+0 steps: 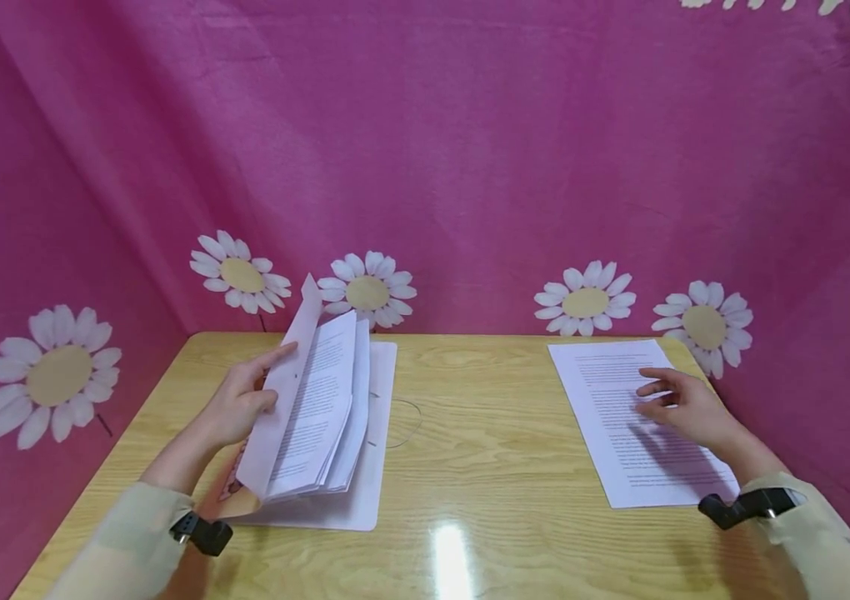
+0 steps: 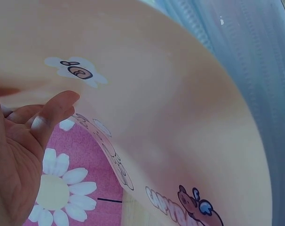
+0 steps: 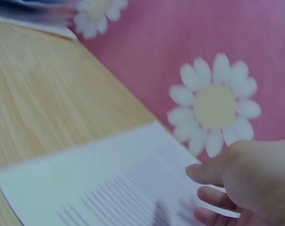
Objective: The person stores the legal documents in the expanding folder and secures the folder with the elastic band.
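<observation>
At the left of the table, my left hand (image 1: 237,404) grips the raised front cover (image 1: 272,437) of a file folder, its index finger and thumb over the edge. The left wrist view shows the outside of this folder cover (image 2: 156,99), peach with cartoon prints and bent in a curve. Printed papers (image 1: 316,408) stand tilted inside, partly fanned, above the pale back cover (image 1: 368,500). On the right, a single printed sheet (image 1: 605,425) lies flat. Over it hovers my right hand (image 1: 695,412), holding nothing, its fingers loosely bent and its shadow falling on the print.
The wooden table (image 1: 485,433) stretches between folder and sheet. A thin loop (image 1: 419,417) sticks out beside the folder's right edge. Pink cloth (image 1: 470,167) with daisies stands close behind the table and along both sides.
</observation>
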### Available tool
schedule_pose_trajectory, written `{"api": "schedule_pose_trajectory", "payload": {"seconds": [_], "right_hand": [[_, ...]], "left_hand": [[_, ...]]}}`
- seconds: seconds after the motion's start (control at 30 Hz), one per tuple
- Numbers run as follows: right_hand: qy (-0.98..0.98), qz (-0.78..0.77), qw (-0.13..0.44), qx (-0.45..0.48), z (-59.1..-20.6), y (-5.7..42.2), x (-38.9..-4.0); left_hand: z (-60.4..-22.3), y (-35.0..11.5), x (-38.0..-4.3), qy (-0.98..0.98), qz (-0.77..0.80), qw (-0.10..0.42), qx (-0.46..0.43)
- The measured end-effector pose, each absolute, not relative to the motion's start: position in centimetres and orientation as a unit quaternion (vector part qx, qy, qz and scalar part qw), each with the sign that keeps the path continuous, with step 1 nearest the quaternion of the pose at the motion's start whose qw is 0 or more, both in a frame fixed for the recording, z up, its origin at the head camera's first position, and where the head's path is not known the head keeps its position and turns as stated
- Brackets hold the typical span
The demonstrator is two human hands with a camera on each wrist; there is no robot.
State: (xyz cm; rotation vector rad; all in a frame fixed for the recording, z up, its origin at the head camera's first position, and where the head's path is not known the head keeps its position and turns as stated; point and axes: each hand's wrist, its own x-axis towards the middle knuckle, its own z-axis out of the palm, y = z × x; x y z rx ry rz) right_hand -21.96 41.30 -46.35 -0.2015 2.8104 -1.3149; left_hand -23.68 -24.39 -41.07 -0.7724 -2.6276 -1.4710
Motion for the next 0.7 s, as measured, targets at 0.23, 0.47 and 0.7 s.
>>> {"api": "schedule_pose_trajectory", "payload": {"seconds": [0.23, 0.47, 0.7], "right_hand": [[0.924, -0.381, -0.004, -0.005, -48.1, 45.0, -22.3], [0.935, -0.346, -0.001, 0.074, -49.5, 46.7, -22.6], [0.929, -0.349, 0.0, 0.124, -49.8, 46.6, -22.5]], "left_hand": [[-40.9, -24.3, -23.5, -0.85, -0.469, 0.011, -0.24], [-40.9, -24.3, -23.5, -0.849, -0.469, 0.014, -0.244], [-41.2, -24.3, -23.7, -0.846, -0.466, 0.033, -0.256]]}}
